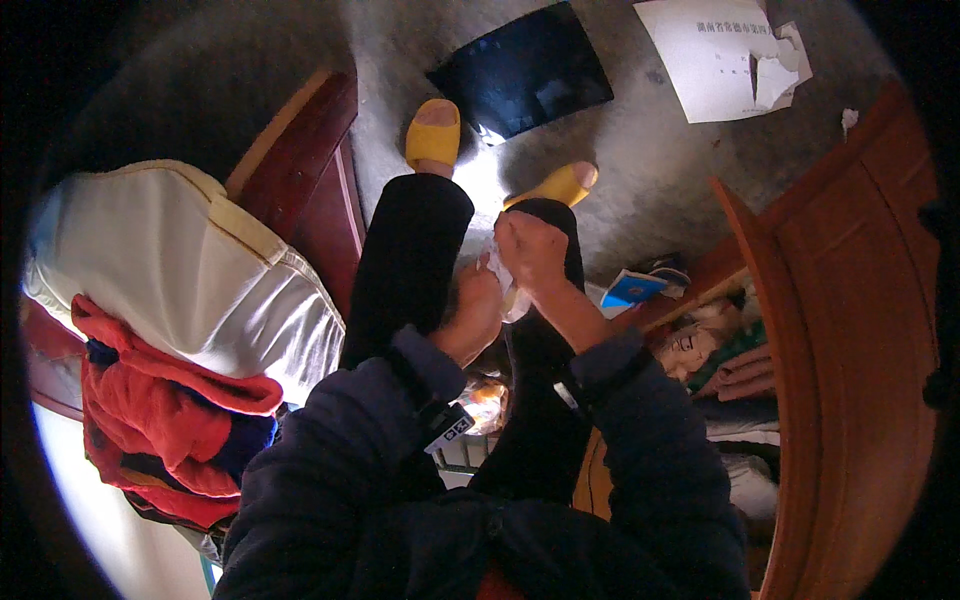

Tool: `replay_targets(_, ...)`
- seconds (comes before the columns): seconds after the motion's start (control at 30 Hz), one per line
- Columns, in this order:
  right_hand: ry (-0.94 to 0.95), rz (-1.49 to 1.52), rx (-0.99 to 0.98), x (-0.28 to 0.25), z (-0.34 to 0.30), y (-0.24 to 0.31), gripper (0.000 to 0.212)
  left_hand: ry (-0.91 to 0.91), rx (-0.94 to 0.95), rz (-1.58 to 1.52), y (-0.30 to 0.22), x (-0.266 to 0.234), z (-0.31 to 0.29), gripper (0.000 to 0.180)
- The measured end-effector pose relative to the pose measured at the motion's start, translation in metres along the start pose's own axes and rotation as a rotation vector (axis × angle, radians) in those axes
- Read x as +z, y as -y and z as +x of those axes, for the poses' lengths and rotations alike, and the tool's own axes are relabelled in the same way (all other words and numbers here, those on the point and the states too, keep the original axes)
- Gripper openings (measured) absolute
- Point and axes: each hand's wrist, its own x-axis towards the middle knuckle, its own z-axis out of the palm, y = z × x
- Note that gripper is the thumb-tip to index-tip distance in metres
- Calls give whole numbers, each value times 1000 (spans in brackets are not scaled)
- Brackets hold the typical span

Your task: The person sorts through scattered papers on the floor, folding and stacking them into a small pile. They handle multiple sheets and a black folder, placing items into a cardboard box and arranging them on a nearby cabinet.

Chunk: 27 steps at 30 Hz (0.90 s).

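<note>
Between my knees both hands are closed on a small, crumpled, whitish soft thing [516, 304]; whether it is cloth or thin plastic I cannot tell. My left hand [474, 312] grips it from the left and lower side, its fingers curled. A little higher and to the right, my right hand [533, 250] is closed in a fist on its upper part. Most of the thing is hidden by my fingers. Around the hands are my legs in black trousers [405, 260], and yellow slippers [434, 135] are on my feet.
An open wooden drawer or cabinet [850, 330] holding folded clothes stands at right, a blue booklet [632, 289] near it. A dark flat sheet [525, 70] and torn white paper [710, 60] lie on the floor. At left are white fabric [170, 250] and red clothing [165, 410].
</note>
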Motion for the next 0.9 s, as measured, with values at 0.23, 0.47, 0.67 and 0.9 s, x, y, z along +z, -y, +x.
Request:
replay_targets(0.23,20,941,436,-8,-3,-2,12,65,18,131,-8,4,-1,30)
replay_targets(0.47,23,457,-102,-25,-9,30,17,409,-124,-362,-35,6,-17,47)
replay_targets(0.67,207,-2,-215,-40,-8,14,35,323,-220,-141,-48,24,-28,57)
replay_targets(0.9,495,875,366,-22,52,-16,39,176,-184,170,-59,24,-31,49)
